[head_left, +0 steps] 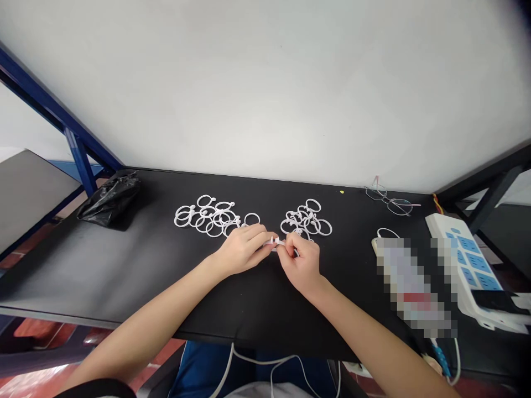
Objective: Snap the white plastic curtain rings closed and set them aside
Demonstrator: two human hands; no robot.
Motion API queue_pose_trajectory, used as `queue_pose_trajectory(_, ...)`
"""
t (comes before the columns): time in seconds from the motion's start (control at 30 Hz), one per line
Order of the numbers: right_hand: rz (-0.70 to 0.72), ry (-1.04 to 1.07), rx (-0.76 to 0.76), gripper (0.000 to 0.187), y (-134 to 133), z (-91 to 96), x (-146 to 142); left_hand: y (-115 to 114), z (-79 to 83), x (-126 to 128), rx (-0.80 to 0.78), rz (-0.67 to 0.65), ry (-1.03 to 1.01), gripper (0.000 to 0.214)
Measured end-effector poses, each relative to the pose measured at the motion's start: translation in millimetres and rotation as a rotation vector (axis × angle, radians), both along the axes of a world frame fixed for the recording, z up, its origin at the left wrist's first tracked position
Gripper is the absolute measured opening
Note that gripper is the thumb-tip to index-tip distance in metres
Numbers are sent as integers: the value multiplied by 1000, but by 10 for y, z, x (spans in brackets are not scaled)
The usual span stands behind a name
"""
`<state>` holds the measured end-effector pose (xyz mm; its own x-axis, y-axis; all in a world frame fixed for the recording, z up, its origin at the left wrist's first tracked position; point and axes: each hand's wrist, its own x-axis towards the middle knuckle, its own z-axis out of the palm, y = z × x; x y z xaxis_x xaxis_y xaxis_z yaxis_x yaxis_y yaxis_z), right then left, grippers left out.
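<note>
My left hand and my right hand meet at the middle of the black table, both closed on one white plastic ring. Two small white knobs on the ring show between my fingertips, a narrow space apart; most of its loop is hidden by my fingers. Beyond my left hand lies a loose heap of white rings, each with a small knob. A second, smaller heap of such rings lies just beyond my right hand.
At the table's far left lies a crumpled black plastic bag. To the right are eyeglasses, a blurred-out phone-like object with a cable, and a white power strip. White cables hang at the front edge.
</note>
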<state>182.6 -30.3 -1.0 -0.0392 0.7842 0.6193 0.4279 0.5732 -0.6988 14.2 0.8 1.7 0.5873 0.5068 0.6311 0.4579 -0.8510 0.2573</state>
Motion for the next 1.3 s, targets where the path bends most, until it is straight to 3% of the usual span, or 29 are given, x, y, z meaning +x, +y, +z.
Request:
queue_pose_trajectory(0.37, 8, -45, -17, 33, -5, -7, -17, 22, -17, -22, 126, 66, -80, 19)
queue_pose_trajectory(0.63, 42, -35, -54, 31, -10, -14, -11, 25, 22, -32, 171, 38, -47, 16)
queue_pose_trajectory(0.83, 80, -16, -72, 25, -21, -19, -18, 41, 38, -42, 136, 66, -37, 17)
queue_pose_trajectory(1.07, 289, 0, -112, 11, -84, -5, -20, 76, 36, -60, 102, 95, -6, 22)
queue_pose_trajectory(1.3, 282, 75, -221, 9, -53, 74, -11, 64, 36, -61, 2, 35, 27, 34)
